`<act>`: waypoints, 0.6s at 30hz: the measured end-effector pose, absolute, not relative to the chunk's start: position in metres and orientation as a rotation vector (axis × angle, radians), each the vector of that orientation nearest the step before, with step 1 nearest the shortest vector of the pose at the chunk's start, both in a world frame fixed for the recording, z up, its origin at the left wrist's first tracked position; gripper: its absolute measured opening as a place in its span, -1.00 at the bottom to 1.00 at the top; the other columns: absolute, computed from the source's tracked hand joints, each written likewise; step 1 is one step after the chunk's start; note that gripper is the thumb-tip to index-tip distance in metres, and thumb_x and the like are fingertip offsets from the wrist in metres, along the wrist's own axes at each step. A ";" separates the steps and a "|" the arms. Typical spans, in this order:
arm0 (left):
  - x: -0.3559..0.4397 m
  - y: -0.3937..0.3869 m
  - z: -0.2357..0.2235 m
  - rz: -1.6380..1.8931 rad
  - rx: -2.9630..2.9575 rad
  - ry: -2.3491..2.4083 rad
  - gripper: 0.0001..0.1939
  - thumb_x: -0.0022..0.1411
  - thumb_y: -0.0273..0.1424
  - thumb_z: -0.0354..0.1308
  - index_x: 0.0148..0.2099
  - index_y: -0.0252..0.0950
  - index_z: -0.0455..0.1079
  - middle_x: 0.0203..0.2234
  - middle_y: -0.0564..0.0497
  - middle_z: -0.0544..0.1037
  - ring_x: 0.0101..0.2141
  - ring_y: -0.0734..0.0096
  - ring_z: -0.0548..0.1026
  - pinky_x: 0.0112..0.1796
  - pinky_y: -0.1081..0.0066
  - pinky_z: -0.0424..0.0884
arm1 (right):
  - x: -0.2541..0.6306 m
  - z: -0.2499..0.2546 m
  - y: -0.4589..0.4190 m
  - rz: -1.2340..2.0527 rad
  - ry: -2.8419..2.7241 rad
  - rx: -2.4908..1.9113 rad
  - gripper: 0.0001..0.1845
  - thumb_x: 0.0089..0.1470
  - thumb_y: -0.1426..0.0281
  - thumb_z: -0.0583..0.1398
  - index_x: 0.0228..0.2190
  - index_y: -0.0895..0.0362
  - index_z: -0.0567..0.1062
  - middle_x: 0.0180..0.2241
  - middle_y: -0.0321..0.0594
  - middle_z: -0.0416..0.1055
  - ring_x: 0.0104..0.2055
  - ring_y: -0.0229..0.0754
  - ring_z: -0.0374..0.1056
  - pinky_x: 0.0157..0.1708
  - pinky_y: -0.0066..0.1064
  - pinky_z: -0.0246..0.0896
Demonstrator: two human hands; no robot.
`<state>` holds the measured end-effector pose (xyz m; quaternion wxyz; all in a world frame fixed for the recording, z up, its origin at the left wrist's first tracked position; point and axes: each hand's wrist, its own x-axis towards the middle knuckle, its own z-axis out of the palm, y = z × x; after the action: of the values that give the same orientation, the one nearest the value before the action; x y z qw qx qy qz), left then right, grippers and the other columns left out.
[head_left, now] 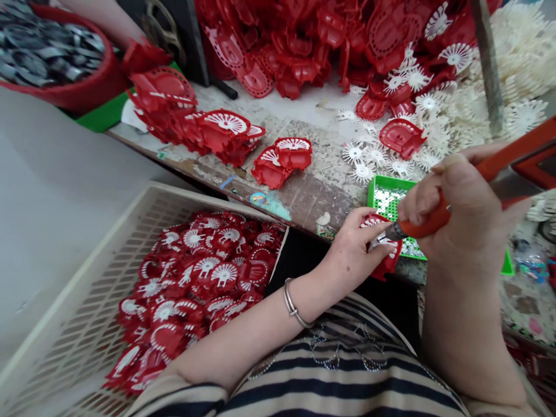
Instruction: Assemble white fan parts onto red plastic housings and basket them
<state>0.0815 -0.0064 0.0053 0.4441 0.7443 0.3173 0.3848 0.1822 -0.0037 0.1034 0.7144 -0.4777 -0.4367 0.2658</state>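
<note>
My left hand (347,255) is closed on a red plastic part (384,269) with a white piece in it, at the table's front edge. Wrapped round an orange power screwdriver (507,155) is my right hand (464,202). The screwdriver's metal tip points down at the red part, close to my left fingers; whether it touches a screw I cannot tell. Just behind lies a green tray (372,194) of small shiny pieces, partly hidden by my right hand. White fan-shaped pieces (362,172) are scattered beyond the tray.
Red parts with white fans (230,123) stand in a row along the table edge. A large heap of red parts (299,46) lies behind. Below left, a white crate (82,301) holds many assembled parts. Another person's arm (104,23) reaches in beside a red basin (99,84) of grey pieces.
</note>
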 end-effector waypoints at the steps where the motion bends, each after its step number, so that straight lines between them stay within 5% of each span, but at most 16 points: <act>1: 0.082 -0.006 0.005 0.950 1.843 0.789 -0.69 0.18 -0.42 0.24 0.00 -0.25 0.51 0.04 -0.17 0.37 0.08 0.19 0.40 0.13 0.09 0.36 | 0.182 0.103 -0.004 0.590 -0.980 -1.053 -0.83 0.00 0.53 0.21 -0.53 0.07 0.36 -0.74 -0.48 0.24 -0.77 -0.35 0.11 -0.77 -0.44 0.06; 18: 0.085 -0.003 0.001 0.995 1.798 0.781 -0.69 0.11 -0.38 0.31 -0.06 -0.26 0.53 -0.02 -0.16 0.42 0.02 0.19 0.45 0.08 0.11 0.40 | 0.182 0.100 0.003 0.600 -0.927 -1.034 -0.81 -0.09 0.45 0.31 -0.54 0.08 0.36 -0.78 -0.47 0.23 -0.80 -0.33 0.09 -0.79 -0.46 0.06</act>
<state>0.0848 -0.0030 0.0008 0.4543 0.7285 0.3166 0.4032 0.1815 0.0030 0.1003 0.7273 -0.4693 -0.4204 0.2722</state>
